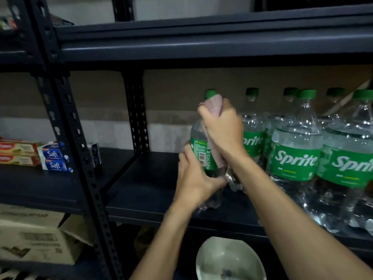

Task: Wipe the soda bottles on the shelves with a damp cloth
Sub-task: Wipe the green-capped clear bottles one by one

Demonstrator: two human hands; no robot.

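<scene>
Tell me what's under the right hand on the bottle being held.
A pink cloth sits under the right hand, pressed against the bottle just below its green cap and trailing down beside the label. The bottle's neck and shoulder beneath them are hidden.

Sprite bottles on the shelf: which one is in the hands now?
The leftmost bottle, barcode facing the camera: the left hand grips it low, the right hand holds a pink cloth against it.

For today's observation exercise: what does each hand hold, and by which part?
The left hand grips the Sprite bottle by its lower body. The right hand grips the pink cloth around the bottle's neck.
</scene>
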